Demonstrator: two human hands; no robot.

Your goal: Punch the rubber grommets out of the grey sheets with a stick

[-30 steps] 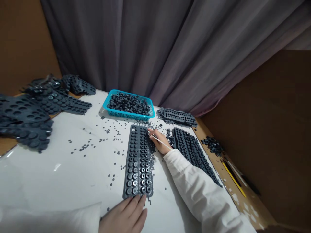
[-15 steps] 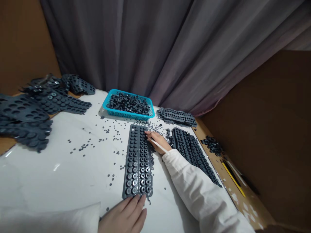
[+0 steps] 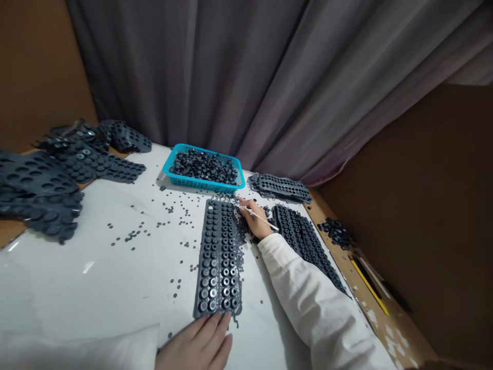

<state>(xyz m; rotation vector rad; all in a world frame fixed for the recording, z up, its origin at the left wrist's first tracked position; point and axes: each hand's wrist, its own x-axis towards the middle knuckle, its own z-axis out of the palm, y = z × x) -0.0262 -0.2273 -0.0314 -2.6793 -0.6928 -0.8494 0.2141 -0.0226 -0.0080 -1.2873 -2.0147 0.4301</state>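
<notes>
A long dark grey rubber sheet [image 3: 219, 257] with rows of round raised caps lies lengthwise before me on the white table. My left hand [image 3: 198, 341] rests flat at its near end, fingers stretched out and fingertips touching the edge. Near the far right corner, my right hand [image 3: 256, 221] is closed around a thin white stick [image 3: 262, 218], whose tip is too small to make out. Many tiny dark discs [image 3: 242, 231] lie scattered beside the sheet, close to this hand.
A blue basket [image 3: 243, 177] full of small dark rubber pieces stands at the back. Punched sheets [image 3: 281, 186] and capped sheets [image 3: 308, 244] are stacked at right. More sheets [image 3: 42, 180] pile up at left. A yellow cutter [image 3: 370, 285] lies on the right ledge.
My right hand, with the white stick, has shifted slightly right and away from the sheet's far corner; the stick has tilted. My left hand and the sheet have stayed nearly still.
</notes>
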